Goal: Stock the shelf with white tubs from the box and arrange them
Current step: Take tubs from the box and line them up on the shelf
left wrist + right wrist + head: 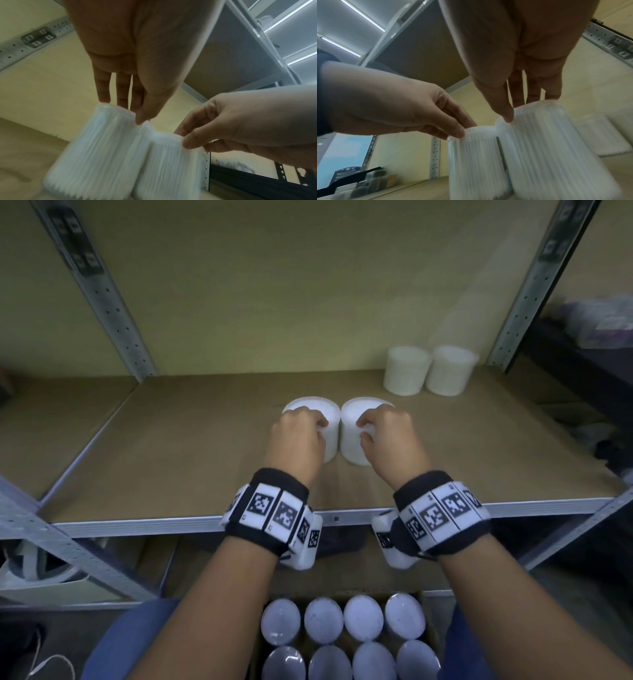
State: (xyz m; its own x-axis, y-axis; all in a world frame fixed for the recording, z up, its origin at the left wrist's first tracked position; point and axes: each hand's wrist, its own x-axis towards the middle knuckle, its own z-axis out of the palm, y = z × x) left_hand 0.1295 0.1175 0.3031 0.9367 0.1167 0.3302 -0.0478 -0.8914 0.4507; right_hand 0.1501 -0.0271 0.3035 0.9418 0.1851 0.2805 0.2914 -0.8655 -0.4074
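Item: shelf board (171, 446), brown, metal-edged, carried by perforated grey uprights.

Item: two white tubs, ribbed walls, upright at mid-shelf, side by side and touching or nearly so. The left tub (317, 419) is held by the left hand (298, 440); the right tub (356, 422) is held by the right hand (390, 436). Each hand comes from above: fingers (104, 93) curled over the far rim, thumb pressed to the near rim, pinching the tub's top between them. The right wrist view shows the same grip mirrored. Whether the bases sit fully on the board cannot be told; both wrist views are blurred.

Item: two more white tubs, the far left one (406, 371) and the far right one (452, 371), upright at the far right against the back wall, touching each other, well apart from the held pair.

Item: box (431, 635), near edge of view below the shelf, holding eight further tubs (342, 638) in two rows.

Handling note (judgement): the step is setting the pair into line. It would go best slid together toward the far right, kept upright, bases flat, stopping just beside the standing pair so the row continues without gaps. Rim pinches give little control against tipping; light walls may flex, so pressure should stay gentle and release simultaneous.
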